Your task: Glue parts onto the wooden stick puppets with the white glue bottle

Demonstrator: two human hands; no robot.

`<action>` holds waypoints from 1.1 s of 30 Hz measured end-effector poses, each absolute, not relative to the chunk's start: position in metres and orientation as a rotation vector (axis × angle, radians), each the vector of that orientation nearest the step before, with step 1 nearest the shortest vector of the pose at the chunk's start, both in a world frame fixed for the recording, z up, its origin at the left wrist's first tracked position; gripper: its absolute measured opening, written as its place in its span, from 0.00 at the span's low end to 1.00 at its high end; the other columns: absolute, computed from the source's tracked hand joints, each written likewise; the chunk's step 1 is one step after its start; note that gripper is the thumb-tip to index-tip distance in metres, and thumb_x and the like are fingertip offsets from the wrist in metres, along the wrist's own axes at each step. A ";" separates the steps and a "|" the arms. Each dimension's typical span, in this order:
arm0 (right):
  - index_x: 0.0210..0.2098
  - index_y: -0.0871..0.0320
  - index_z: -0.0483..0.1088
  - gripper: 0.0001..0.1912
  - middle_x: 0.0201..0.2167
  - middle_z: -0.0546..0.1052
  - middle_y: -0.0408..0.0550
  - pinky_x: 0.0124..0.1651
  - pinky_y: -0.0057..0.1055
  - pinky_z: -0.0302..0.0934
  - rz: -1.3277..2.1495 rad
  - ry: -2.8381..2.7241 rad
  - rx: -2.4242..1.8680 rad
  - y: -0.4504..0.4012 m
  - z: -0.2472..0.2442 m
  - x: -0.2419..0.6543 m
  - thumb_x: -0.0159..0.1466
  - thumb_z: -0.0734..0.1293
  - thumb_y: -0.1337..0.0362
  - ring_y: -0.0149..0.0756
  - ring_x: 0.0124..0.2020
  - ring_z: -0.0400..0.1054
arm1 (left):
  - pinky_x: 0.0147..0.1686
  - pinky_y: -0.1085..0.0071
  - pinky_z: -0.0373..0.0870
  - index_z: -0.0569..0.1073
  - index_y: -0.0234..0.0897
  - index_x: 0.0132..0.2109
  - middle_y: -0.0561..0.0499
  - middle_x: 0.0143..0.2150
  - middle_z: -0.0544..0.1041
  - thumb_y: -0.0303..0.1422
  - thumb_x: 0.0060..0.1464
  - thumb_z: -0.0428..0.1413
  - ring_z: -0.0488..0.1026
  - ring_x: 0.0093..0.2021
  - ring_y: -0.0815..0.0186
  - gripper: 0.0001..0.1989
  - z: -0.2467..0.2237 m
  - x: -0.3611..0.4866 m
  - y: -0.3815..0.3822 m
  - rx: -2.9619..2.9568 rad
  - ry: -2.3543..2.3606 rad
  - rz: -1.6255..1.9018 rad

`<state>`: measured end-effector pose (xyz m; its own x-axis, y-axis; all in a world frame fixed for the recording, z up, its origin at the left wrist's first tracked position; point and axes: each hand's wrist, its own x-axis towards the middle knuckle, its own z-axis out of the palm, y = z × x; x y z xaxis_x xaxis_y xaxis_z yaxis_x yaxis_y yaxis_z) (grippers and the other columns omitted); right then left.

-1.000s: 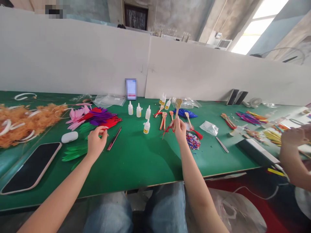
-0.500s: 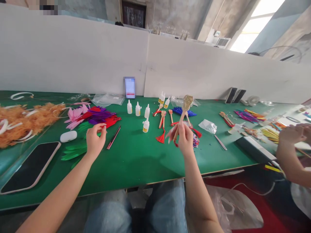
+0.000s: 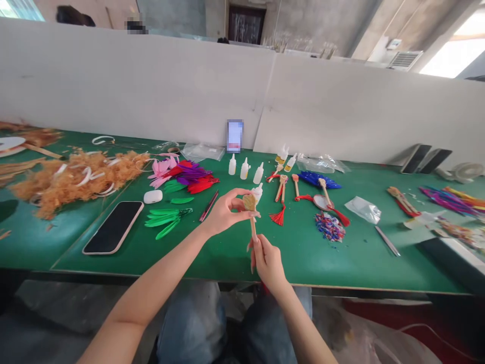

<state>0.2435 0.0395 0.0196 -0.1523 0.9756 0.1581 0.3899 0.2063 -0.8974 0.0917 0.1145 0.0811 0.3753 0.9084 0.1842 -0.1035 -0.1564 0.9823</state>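
My right hand point(image 3: 270, 259) grips the wooden handle of a small stick with a round gold-coloured head point(image 3: 250, 202), held upright above the green table. My left hand point(image 3: 227, 212) has its thumb and fingers closed around the edges of that head. Just behind the head stands a small white bottle point(image 3: 257, 191), partly covered by it. To the right lie wooden sticks with red tassels point(image 3: 278, 217) and a pile of mixed coloured bits point(image 3: 329, 226). Left of my left hand lie green feathers point(image 3: 162, 218) and a dark red pen-like tool point(image 3: 208, 206).
White bottles point(image 3: 244, 169) stand before an upright phone point(image 3: 235, 136). A black phone point(image 3: 113, 227) and white case point(image 3: 153, 196) lie left, near fluffy orange material point(image 3: 76, 179). Blue feathers point(image 3: 316, 179), a clear bag point(image 3: 362, 209) and a dark box point(image 3: 450, 258) are right.
The view has turned left. My right hand has brought the stick lower and closer to me, and my left hand has moved right and taken hold of its head.
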 end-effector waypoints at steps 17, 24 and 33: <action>0.27 0.55 0.59 0.21 0.11 0.61 0.36 0.19 0.23 0.51 0.981 -1.652 -1.413 0.040 0.006 0.227 0.69 0.48 0.52 0.28 0.12 0.58 | 0.32 0.68 0.74 0.64 0.36 0.47 0.50 0.29 0.78 0.40 0.48 0.61 0.78 0.32 0.62 0.22 0.049 0.086 0.125 1.303 0.835 1.013; 0.28 0.55 0.58 0.20 0.11 0.61 0.37 0.21 0.24 0.51 0.928 -1.742 -1.460 0.038 0.004 0.229 0.69 0.47 0.53 0.30 0.13 0.58 | 0.31 0.67 0.75 0.61 0.38 0.41 0.56 0.27 0.75 0.36 0.45 0.64 0.78 0.27 0.63 0.21 0.043 0.090 0.120 1.259 0.815 1.090; 0.28 0.55 0.58 0.20 0.11 0.62 0.37 0.20 0.23 0.52 1.025 -1.719 -1.406 0.030 0.006 0.221 0.69 0.47 0.53 0.29 0.12 0.59 | 0.18 0.74 0.70 0.63 0.38 0.37 0.57 0.21 0.73 0.45 0.53 0.55 0.76 0.21 0.63 0.16 0.045 0.087 0.123 1.264 0.896 1.123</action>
